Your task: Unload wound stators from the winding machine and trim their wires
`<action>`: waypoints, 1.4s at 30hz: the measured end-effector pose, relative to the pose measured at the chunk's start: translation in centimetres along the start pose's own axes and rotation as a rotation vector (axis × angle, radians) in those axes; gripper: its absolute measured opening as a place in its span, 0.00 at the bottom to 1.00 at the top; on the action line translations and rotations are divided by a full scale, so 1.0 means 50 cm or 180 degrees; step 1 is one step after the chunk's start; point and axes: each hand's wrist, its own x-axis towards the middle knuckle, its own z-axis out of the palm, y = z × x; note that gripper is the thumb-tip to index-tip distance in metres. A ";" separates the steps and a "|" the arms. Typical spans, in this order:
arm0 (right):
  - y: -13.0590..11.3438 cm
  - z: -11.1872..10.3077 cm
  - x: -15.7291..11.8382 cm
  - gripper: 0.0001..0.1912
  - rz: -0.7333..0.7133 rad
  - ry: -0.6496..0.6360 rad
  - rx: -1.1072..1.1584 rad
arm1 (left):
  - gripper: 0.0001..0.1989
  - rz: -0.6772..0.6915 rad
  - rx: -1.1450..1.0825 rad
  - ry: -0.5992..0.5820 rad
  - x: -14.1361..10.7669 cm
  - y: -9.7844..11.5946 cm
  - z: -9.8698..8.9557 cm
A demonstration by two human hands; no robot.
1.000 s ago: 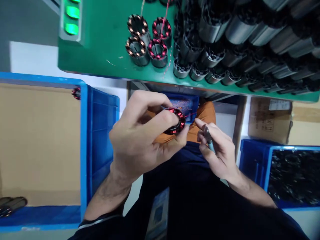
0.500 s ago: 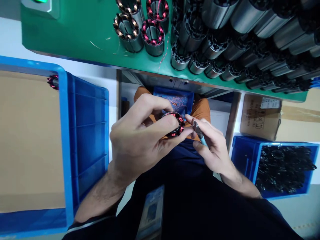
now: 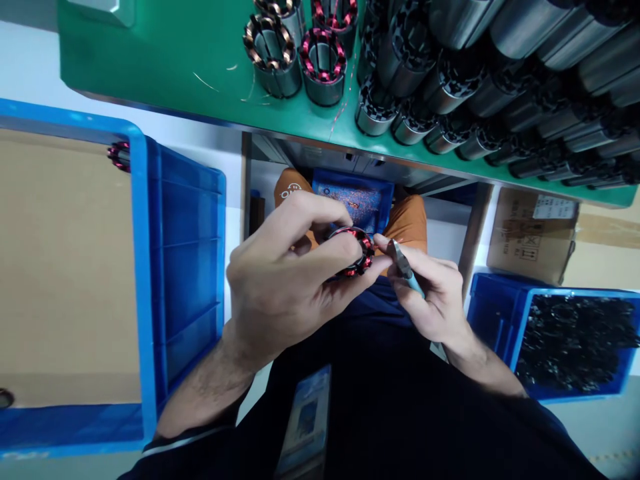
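My left hand is closed around a motor stator whose end shows red wire windings and black insulation. Most of its body is hidden by my fingers. In my right hand is a pair of cutting pliers with light blue handles, the metal jaws pointing up and left. My right fingertips are close beside the wound end of the stator; whether they touch it I cannot tell. Below the hands, a blue bin holding wire scraps sits between the knees.
On the green bench stand stators with copper and red windings and many unwound stators. A cardboard-lined blue crate is at left. At right are a carton and a blue bin of black parts.
The pliers have drawn slightly right, away from the stator. The red wire that ran between stator and pliers is no longer plainly seen. The view has shifted a little.
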 end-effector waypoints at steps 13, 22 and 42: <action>0.045 0.014 0.033 0.30 -0.0126 0.0570 -0.1373 | 0.10 -0.2007 -0.3106 0.0184 -0.002 -0.018 0.061; 0.050 0.011 0.035 0.27 -0.0411 0.0792 -0.1616 | 0.12 -0.2269 -0.3643 0.0263 0.020 0.005 0.087; 0.076 -0.020 0.047 0.33 0.0224 -0.0212 -0.0988 | 0.25 -0.2596 -0.2686 0.0789 -0.024 -0.047 0.098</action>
